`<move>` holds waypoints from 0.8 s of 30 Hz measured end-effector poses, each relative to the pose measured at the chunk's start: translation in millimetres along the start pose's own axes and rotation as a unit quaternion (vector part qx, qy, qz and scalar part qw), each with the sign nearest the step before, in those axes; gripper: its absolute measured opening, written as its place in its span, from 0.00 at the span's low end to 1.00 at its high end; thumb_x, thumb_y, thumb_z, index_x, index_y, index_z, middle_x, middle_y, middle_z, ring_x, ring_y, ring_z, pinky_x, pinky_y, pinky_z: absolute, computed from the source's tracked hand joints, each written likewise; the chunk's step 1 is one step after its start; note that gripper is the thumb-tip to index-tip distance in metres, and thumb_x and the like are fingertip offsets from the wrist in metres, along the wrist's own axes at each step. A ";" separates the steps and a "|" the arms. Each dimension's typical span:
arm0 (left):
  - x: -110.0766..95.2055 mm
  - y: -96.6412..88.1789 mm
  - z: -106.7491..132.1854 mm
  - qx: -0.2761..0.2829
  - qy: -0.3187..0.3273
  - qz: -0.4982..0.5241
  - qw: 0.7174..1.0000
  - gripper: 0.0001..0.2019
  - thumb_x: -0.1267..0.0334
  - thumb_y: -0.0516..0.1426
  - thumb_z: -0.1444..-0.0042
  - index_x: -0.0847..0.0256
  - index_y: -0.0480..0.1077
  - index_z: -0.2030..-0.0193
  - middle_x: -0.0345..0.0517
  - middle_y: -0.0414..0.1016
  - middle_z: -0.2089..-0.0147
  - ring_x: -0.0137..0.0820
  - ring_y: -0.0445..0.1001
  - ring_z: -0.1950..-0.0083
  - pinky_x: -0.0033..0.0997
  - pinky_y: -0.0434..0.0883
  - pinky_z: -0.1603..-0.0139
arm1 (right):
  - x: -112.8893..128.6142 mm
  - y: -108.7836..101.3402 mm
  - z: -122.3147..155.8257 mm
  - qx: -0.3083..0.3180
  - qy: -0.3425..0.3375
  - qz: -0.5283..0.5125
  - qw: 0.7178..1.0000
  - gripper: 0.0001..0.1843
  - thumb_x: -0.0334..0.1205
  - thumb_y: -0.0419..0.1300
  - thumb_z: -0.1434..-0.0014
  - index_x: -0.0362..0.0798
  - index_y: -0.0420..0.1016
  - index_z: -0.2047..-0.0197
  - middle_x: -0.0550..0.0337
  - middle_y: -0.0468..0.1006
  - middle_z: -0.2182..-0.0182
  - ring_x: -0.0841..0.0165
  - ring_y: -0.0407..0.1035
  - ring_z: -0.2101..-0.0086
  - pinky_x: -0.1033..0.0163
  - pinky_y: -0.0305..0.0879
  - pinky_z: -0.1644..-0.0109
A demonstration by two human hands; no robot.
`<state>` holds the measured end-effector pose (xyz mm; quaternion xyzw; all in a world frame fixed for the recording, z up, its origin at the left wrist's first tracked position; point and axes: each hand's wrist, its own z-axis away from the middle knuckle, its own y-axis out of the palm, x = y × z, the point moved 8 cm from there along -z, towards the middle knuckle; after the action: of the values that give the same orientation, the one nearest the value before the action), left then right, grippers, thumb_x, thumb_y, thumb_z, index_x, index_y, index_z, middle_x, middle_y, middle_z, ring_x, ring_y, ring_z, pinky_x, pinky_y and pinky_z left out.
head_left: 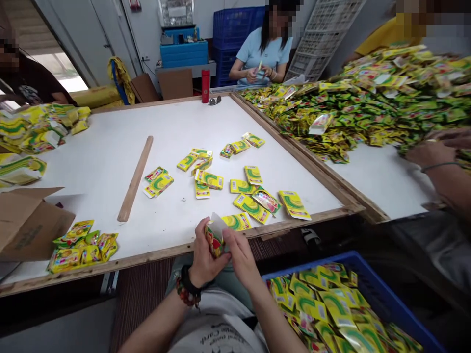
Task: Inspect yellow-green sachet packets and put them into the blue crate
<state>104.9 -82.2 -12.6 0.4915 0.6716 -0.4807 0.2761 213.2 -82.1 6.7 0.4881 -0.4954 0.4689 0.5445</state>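
Over the table's front edge, my left hand (201, 257) is wrapped around a small yellow and green carton (214, 238) with a red picture on its side. Its white end flap stands raised. My right hand (241, 255) pinches the same carton from the right, thumb near the flap and fingertips at its lower side. What is inside the carton cannot be seen. Just behind my hands lies a yellow carton (238, 222), partly covered by them. More cartons (253, 206) are scattered across the white tabletop (176, 125), some with open flaps.
A blue crate (382, 289) full of cartons stands at my lower right. Yellow sachets (86, 247) lie by a cardboard box (33, 225) at left. A wooden stick (135, 179), a red bottle (205, 86) and a heap of packets (368, 108) are beyond. Other people sit around.
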 end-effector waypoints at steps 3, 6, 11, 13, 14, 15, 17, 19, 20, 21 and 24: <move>8.3 15.5 7.0 0.002 0.010 -0.037 0.999 0.27 0.63 0.59 0.51 0.57 0.55 0.45 0.50 0.69 0.52 0.37 0.73 0.54 0.39 0.72 0.54 | -8.9 -8.9 -1.2 -0.013 0.030 -0.032 0.999 0.20 0.51 0.60 0.43 0.52 0.79 0.52 0.60 0.82 0.56 0.59 0.74 0.54 0.54 0.68 0.46; 9.9 17.4 10.2 -0.001 0.038 -0.044 0.998 0.29 0.63 0.60 0.53 0.57 0.53 0.45 0.51 0.68 0.51 0.39 0.74 0.53 0.41 0.73 0.55 | -4.5 -10.5 0.5 0.032 0.018 -0.003 0.999 0.19 0.45 0.59 0.42 0.53 0.77 0.48 0.60 0.79 0.50 0.57 0.71 0.48 0.46 0.62 0.39; 8.3 16.7 6.5 0.044 0.009 -0.041 0.998 0.33 0.61 0.60 0.49 0.58 0.49 0.39 0.56 0.69 0.46 0.42 0.74 0.49 0.43 0.74 0.52 | 22.2 -7.6 7.7 0.033 -0.091 0.133 0.986 0.17 0.41 0.64 0.46 0.54 0.79 0.52 0.54 0.78 0.50 0.54 0.72 0.48 0.48 0.66 0.42; 3.3 15.5 1.2 0.050 0.023 -0.056 0.997 0.32 0.60 0.59 0.49 0.57 0.51 0.39 0.55 0.70 0.46 0.42 0.75 0.50 0.42 0.74 0.53 | 24.8 -12.1 5.5 -0.017 -0.092 0.134 0.986 0.15 0.41 0.63 0.44 0.54 0.80 0.52 0.54 0.80 0.54 0.56 0.76 0.54 0.51 0.71 0.48; 1.8 14.5 -1.7 0.045 0.030 -0.065 0.996 0.32 0.58 0.59 0.49 0.57 0.52 0.39 0.55 0.70 0.46 0.42 0.76 0.50 0.42 0.74 0.54 | 22.5 -13.2 2.7 -0.031 -0.077 0.125 0.989 0.15 0.42 0.62 0.43 0.53 0.80 0.52 0.55 0.81 0.55 0.58 0.77 0.58 0.52 0.73 0.50; 1.5 13.7 -4.6 0.038 0.033 -0.075 0.996 0.33 0.57 0.59 0.49 0.58 0.51 0.39 0.55 0.71 0.46 0.42 0.76 0.50 0.42 0.74 0.55 | 18.3 -13.4 -1.0 -0.036 -0.053 0.116 0.991 0.15 0.43 0.62 0.43 0.53 0.80 0.52 0.56 0.82 0.56 0.59 0.78 0.61 0.52 0.74 0.53; 3.6 13.9 -9.3 0.030 0.034 -0.092 0.995 0.33 0.55 0.59 0.49 0.58 0.51 0.38 0.56 0.70 0.45 0.42 0.76 0.50 0.41 0.75 0.55 | 7.9 -13.7 -8.9 -0.040 -0.003 0.097 0.994 0.16 0.44 0.63 0.45 0.52 0.80 0.53 0.57 0.82 0.58 0.62 0.78 0.68 0.50 0.76 0.57; 7.8 15.2 -12.1 0.028 0.028 -0.099 0.994 0.34 0.55 0.59 0.49 0.58 0.51 0.38 0.56 0.70 0.44 0.42 0.76 0.49 0.40 0.75 0.55 | 0.0 -15.0 -14.8 -0.043 0.026 0.072 0.996 0.17 0.45 0.64 0.46 0.51 0.80 0.54 0.56 0.83 0.59 0.62 0.77 0.70 0.49 0.76 0.58; 9.7 15.9 -12.8 0.029 0.026 -0.098 0.994 0.34 0.55 0.59 0.49 0.58 0.51 0.38 0.56 0.71 0.44 0.42 0.76 0.50 0.40 0.75 0.55 | -2.0 -15.6 -16.3 -0.045 0.028 0.059 0.997 0.16 0.45 0.64 0.46 0.51 0.81 0.55 0.56 0.83 0.59 0.61 0.77 0.68 0.49 0.76 0.57; 11.4 16.4 -13.1 0.030 0.025 -0.095 0.995 0.34 0.56 0.59 0.49 0.58 0.51 0.38 0.56 0.71 0.44 0.42 0.76 0.50 0.40 0.75 0.55 | -2.6 -16.0 -16.7 -0.044 0.022 0.051 0.997 0.15 0.45 0.63 0.46 0.51 0.81 0.55 0.55 0.82 0.58 0.59 0.78 0.64 0.48 0.75 0.55; 15.4 15.5 -12.0 0.024 0.018 -0.085 0.996 0.33 0.57 0.59 0.48 0.59 0.52 0.38 0.55 0.72 0.46 0.41 0.77 0.53 0.39 0.75 0.57 | 3.7 -10.8 -13.1 -0.022 -0.050 0.098 0.994 0.14 0.42 0.61 0.42 0.52 0.80 0.53 0.55 0.81 0.55 0.58 0.77 0.56 0.49 0.73 0.49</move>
<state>114.8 -64.2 -26.7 0.4481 0.7042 -0.5089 0.2104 225.3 -69.8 9.2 0.4483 -0.5775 0.4837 0.4812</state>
